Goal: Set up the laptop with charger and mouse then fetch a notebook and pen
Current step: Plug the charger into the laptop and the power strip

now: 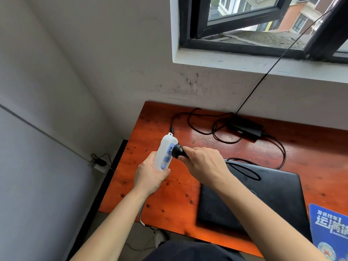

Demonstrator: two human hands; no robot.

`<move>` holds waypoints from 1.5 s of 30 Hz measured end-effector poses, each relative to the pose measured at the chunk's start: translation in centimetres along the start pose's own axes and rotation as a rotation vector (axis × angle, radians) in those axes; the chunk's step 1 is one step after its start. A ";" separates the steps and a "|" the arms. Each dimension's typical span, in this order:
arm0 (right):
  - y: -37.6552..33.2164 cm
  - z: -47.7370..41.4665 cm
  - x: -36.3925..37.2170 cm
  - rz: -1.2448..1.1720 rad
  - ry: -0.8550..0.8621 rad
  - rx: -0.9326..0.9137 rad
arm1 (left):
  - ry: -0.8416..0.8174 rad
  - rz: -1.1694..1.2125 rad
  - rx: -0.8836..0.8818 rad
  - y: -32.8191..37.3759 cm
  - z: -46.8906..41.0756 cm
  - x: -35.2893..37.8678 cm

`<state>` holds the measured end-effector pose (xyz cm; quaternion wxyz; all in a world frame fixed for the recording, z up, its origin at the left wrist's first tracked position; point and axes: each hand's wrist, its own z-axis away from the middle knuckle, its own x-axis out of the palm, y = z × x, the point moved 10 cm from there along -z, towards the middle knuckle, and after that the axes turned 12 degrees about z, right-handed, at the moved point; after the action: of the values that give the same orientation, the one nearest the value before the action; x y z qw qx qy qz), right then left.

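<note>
My left hand [150, 176] grips a white power strip [165, 151] with blue sockets, held upright above the table's left part. My right hand [203, 164] is closed on the charger's black plug [178, 151], whose prongs sit at the strip's upper socket. The black charger brick [244, 128] lies near the wall, its cable [197, 119] looping over the orange-red wooden table [169, 200]. A closed black laptop [263, 196] lies flat at the right, a loop of cable resting on its lid. No mouse, notebook or pen is visible.
A blue printed mouse pad [329, 232] lies at the table's right edge. A thin black cable [282, 53] runs up from the table to the open window [263, 25]. A wall outlet with a plugged adapter [99, 162] sits low on the left wall.
</note>
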<state>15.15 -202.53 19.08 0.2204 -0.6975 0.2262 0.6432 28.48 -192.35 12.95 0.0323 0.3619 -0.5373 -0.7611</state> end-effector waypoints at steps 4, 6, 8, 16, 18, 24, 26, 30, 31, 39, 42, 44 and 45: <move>-0.1 -0.7 0.1 0.054 -0.042 -0.031 | 0.007 -0.115 0.000 0.4 0.1 -0.1; -0.1 -1.1 -0.2 0.087 -0.052 -0.034 | 0.007 -0.148 -0.005 0.7 0.1 0.1; -0.1 -1.5 -0.4 0.131 -0.064 -0.042 | -0.002 -0.171 -0.005 1.1 0.0 0.3; -0.1 -2.4 -0.8 0.256 -0.086 -0.062 | -0.055 -0.321 0.056 2.9 -0.5 0.3; 0.3 -2.5 -0.5 0.207 -0.069 -0.077 | -0.047 -0.349 0.088 3.4 -0.6 0.1; 1.5 -1.3 1.8 -0.064 -0.064 -0.033 | -0.042 -0.448 0.188 4.4 -0.9 0.2; 1.7 -0.7 2.2 -0.086 -0.034 -0.006 | -0.049 -0.440 0.211 4.6 -0.9 0.6; 1.5 0.1 3.1 -0.062 -0.068 -0.029 | -0.129 -0.581 0.303 5.3 -1.2 1.3; 1.4 0.1 3.4 -0.037 -0.097 -0.045 | -0.155 -0.631 0.304 5.3 -1.2 1.6; 2.3 -0.1 1.7 0.066 0.015 -0.005 | -0.171 -0.466 0.283 5.6 -1.4 1.6; 2.3 -0.2 2.1 0.080 0.017 0.006 | -0.152 -0.451 0.256 5.4 -1.3 1.8; 2.2 -0.4 1.9 0.100 0.047 0.006 | -0.149 -0.384 0.217 4.7 -1.3 1.9; 2.1 -0.2 1.7 0.099 0.078 0.003 | -0.148 -0.352 0.204 4.5 -1.3 1.8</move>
<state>14.17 -204.45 17.41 0.1803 -0.7097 0.2698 0.6253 26.39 -196.06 15.54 -0.1776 0.3946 -0.5411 -0.7211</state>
